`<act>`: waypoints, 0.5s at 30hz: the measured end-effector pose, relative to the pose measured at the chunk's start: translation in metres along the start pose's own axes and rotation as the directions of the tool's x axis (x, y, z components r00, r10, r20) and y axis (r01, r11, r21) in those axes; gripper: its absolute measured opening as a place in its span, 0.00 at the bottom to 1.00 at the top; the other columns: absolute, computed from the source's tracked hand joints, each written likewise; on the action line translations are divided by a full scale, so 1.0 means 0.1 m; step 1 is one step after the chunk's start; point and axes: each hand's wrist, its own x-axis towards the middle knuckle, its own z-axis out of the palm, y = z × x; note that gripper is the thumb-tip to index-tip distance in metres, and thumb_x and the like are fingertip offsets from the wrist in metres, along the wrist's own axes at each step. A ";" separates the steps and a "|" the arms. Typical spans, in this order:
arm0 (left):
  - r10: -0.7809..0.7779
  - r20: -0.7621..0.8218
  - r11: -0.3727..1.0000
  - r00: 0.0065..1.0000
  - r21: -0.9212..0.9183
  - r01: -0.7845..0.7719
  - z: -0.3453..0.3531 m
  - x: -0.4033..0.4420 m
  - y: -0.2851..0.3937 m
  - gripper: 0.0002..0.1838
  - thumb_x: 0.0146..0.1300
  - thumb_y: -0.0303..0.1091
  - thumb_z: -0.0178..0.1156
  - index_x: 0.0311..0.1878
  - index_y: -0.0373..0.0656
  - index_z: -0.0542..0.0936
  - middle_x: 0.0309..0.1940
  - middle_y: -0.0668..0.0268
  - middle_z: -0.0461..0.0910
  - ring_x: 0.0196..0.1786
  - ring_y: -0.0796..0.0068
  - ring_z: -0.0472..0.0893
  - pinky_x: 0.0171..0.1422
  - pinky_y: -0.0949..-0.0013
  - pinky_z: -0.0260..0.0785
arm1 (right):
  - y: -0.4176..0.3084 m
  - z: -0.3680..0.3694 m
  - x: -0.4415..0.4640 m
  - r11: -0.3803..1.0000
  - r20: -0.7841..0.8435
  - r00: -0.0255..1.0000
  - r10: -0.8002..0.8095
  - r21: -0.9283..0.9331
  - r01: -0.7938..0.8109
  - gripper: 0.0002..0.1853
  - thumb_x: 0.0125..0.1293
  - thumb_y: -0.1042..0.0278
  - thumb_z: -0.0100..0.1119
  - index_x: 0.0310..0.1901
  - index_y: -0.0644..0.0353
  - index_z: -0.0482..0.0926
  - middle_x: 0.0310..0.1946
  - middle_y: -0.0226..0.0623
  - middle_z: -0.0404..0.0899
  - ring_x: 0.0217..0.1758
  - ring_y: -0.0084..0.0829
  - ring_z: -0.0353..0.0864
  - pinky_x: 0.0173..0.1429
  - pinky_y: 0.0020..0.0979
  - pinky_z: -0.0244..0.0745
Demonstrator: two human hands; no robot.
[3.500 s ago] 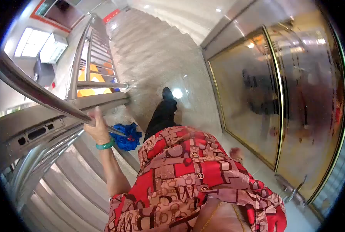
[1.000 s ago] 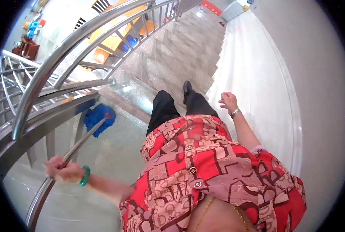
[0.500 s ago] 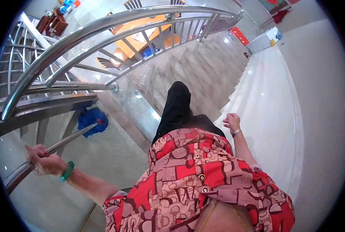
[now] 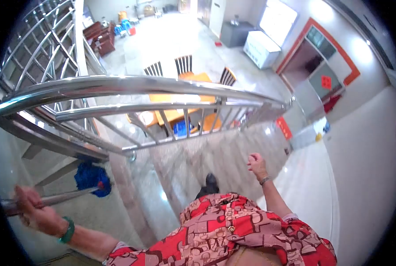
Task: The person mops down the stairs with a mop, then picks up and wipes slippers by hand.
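Note:
My left hand is closed around the metal pole of a mop at the lower left, with a green bangle on the wrist. The mop's blue head, red at its centre, points away from me near the base of the railing. My right hand is held out on the right, its fingers curled in with nothing seen in them; a metal watch or bracelet is on that wrist. A black shoe shows on the stairs below my patterned red shirt.
A curved steel railing crosses in front of me. Stone stairs go down beside a white wall. Below stand an orange table with chairs, a white chest freezer and a red-framed doorway.
My view has tilted up, showing more of the room below. A shoe is now visible instead of the bent knee. The mop and left hand appear lower in view, grip kept.

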 end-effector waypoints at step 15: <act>-0.052 0.072 0.899 0.996 0.438 0.015 -1.83 -0.56 -0.17 0.16 0.65 0.31 0.38 0.52 0.35 0.67 0.25 0.71 0.63 0.27 0.79 0.62 0.43 0.75 0.65 | -2.52 1.76 0.69 0.397 0.061 0.394 -0.917 0.059 0.916 0.13 0.58 0.64 0.50 0.36 0.67 0.73 0.36 0.47 0.74 0.41 0.43 0.73 0.47 0.37 0.67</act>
